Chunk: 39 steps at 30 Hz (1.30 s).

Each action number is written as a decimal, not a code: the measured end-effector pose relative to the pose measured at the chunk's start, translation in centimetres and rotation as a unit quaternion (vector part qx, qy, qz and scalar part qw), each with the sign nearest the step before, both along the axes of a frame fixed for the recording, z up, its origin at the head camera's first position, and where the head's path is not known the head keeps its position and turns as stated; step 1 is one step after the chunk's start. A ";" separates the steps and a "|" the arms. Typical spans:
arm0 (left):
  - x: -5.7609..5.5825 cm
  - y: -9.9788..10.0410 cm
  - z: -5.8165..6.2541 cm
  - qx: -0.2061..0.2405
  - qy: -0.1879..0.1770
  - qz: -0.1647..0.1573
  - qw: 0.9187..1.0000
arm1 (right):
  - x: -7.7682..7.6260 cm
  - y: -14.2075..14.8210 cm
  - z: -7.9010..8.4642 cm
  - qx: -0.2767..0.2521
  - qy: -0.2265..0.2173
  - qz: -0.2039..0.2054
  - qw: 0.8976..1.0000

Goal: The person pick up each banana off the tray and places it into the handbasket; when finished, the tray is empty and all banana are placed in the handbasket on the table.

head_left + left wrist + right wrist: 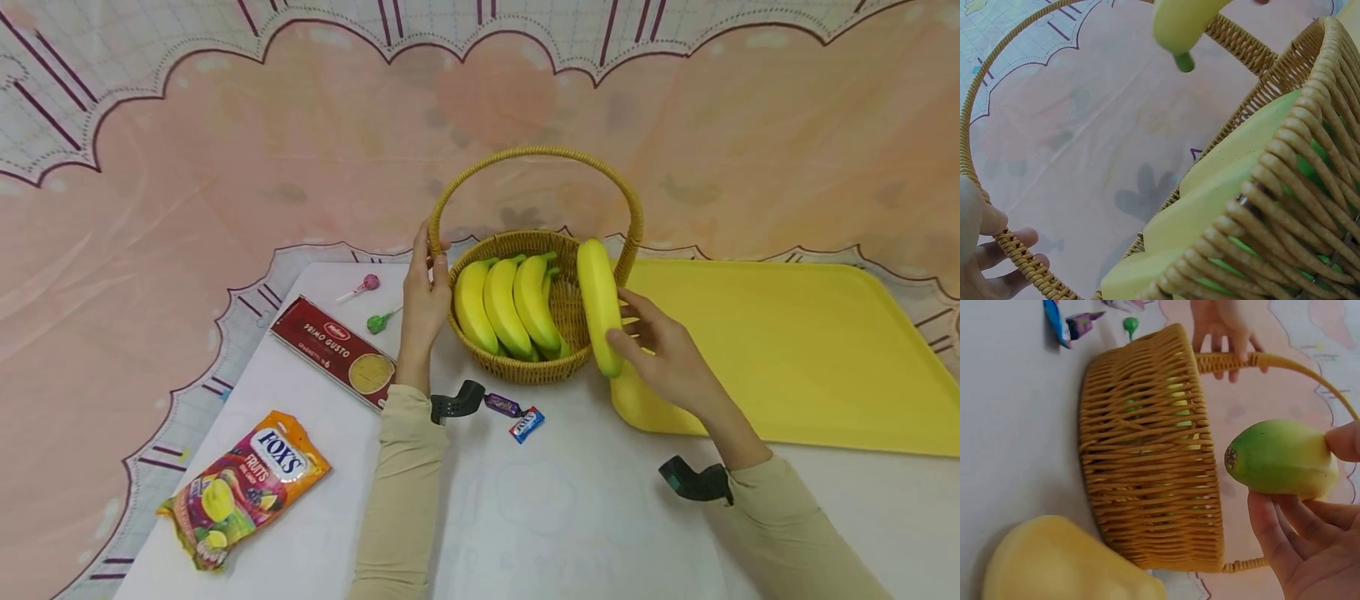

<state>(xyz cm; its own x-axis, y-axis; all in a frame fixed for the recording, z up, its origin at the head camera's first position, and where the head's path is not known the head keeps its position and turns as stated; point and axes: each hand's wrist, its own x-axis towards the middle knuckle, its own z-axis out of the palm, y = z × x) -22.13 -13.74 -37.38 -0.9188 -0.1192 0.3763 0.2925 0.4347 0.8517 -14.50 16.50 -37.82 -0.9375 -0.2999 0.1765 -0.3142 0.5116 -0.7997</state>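
My left hand (426, 296) grips the left foot of the wicker basket's tall handle (1019, 259), thumb on one side and fingers on the other. Several yellow bananas (501, 308) lie side by side in the left and middle of the basket (525, 372). In my right hand (663, 354) a single banana (597, 304) is pinched between thumb and fingers, held upright at the basket's right rim. From the right wrist view, this banana's green, dark-tipped end (1254, 456) points at the camera's left, beside the woven wall.
A yellow tray (810, 350) lies on the right. Left of the basket are a red spaghetti box (333, 350), pink (370, 282) and green lollipops (377, 322), and a Fox's candy bag (247, 492). Purple (502, 405) and blue wrapped sweets (527, 424) lie in front.
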 end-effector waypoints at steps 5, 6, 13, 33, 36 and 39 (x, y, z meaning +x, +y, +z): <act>0.1 -0.1 0.0 0.000 0.000 -0.003 1.000 | -1.8 -0.9 0.8 -0.018 -0.033 0.007 0.999; 0.1 -0.1 0.0 0.000 -0.001 -0.004 1.000 | -2.1 -1.0 1.0 -0.017 -0.040 0.009 0.999; 0.1 0.2 -0.1 -0.001 0.000 -0.014 1.000 | -3.7 -1.5 1.3 0.013 -0.076 0.009 0.997; 0.6 0.1 0.3 -0.003 0.001 -0.022 1.000 | -5.5 -3.5 1.5 0.209 -0.079 0.021 0.975; 0.7 0.2 0.2 0.000 -0.002 -0.024 1.000 | -5.5 -3.9 1.4 0.243 -0.078 0.028 0.966; 0.7 0.3 0.2 0.000 -0.002 -0.024 1.000 | -5.6 -4.2 1.1 0.249 -0.080 0.026 0.965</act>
